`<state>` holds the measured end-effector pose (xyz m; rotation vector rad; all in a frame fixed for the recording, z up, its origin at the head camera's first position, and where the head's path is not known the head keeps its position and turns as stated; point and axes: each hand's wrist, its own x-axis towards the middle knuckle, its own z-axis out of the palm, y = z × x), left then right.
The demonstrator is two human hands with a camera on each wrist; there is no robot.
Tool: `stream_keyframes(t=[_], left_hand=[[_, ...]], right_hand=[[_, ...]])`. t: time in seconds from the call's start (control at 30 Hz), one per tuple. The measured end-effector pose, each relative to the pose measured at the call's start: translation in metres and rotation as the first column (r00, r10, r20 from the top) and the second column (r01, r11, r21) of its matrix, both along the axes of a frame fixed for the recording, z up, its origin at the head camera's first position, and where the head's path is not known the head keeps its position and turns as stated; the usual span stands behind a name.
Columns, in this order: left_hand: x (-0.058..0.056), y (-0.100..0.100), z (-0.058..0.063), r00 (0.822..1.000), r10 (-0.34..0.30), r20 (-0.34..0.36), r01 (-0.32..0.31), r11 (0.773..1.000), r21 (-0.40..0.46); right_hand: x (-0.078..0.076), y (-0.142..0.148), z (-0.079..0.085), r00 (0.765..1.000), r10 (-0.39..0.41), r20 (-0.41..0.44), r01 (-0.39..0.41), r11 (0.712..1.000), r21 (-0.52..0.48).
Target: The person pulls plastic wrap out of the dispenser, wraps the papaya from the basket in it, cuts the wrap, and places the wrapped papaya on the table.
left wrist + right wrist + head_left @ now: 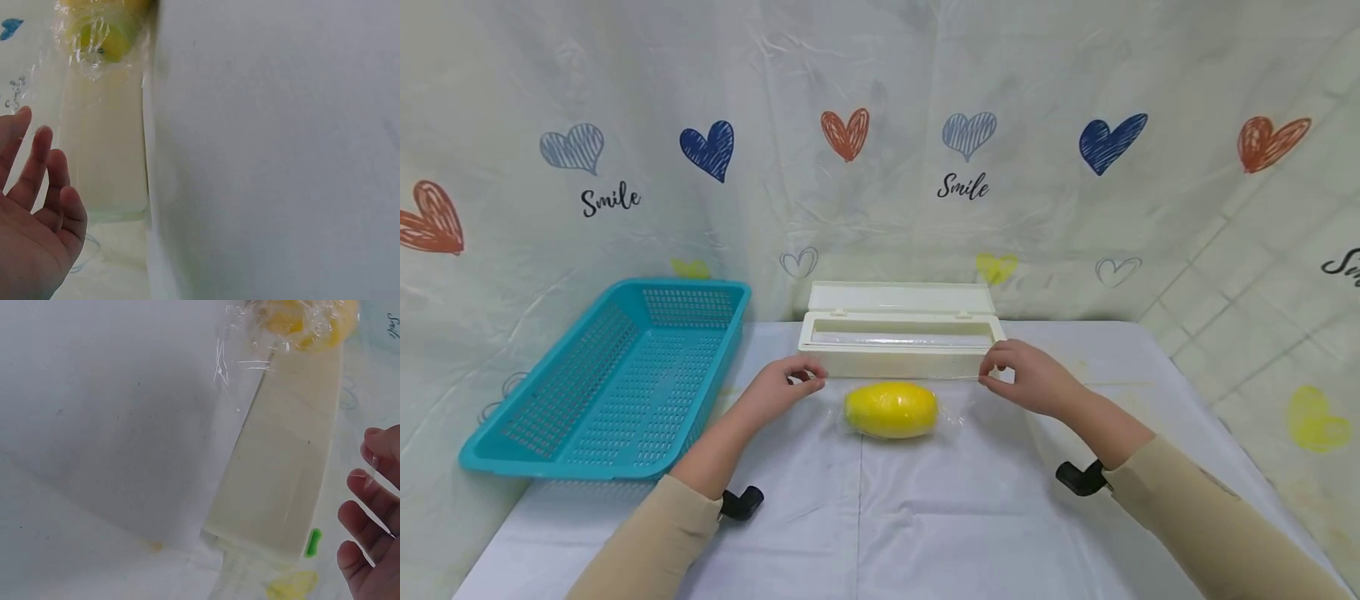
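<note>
A yellow oval fruit-like object (891,410) in clear wrap lies on the white-covered table, with loose film at both ends. Right behind it stands a white cling film dispenser (895,363), lid raised, a roll (902,339) inside. At the dispenser's left front corner, my left hand (782,385) holds its thumb and forefinger close together, pinching a film edge that barely shows. By the right front corner, my right hand (1028,377) pinches the other end of the cling film; a clear scrap (373,467) glints at its fingers. Neither hand touches the yellow object.
A blue perforated basket (647,375) stands on the left of the table, beside my left forearm. A pale curtain (887,217) with printed hearts hangs behind the table. Small black wrist cameras (1081,478) sit below both sleeves.
</note>
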<state>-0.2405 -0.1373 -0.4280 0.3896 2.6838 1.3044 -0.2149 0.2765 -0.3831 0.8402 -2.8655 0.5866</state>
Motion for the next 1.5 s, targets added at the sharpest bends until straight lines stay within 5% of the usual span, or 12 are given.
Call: stream_keyframes(t=[0.43, 0.63, 0.87, 1.27, 1.5], left_hand=[[0.01, -0.004, 0.001, 0.989, -0.146, 0.014, 0.146, 0.989, 0.012], [0.014, -0.006, 0.0, 0.983, -0.185, 0.018, 0.186, 0.982, -0.041], [0.018, -0.007, 0.0, 0.982, -0.185, 0.024, 0.186, 0.98, -0.075], [0.018, -0.004, -0.001, 0.989, -0.144, -0.011, 0.14, 0.976, -0.167], [0.022, -0.009, -0.003, 0.995, -0.099, -0.03, 0.095, 0.99, -0.107]], right_hand=[[0.028, 0.006, 0.004, 0.999, 0.052, 0.006, -0.052, 0.998, 0.029], [0.034, 0.006, -0.006, 0.986, 0.162, -0.033, -0.158, 0.983, 0.091], [0.034, -0.002, -0.016, 0.961, 0.254, -0.107, -0.229, 0.952, 0.203], [0.03, -0.015, -0.036, 0.942, 0.322, -0.096, -0.28, 0.91, 0.307], [0.036, -0.017, -0.033, 0.937, 0.321, -0.137, -0.264, 0.909, 0.323]])
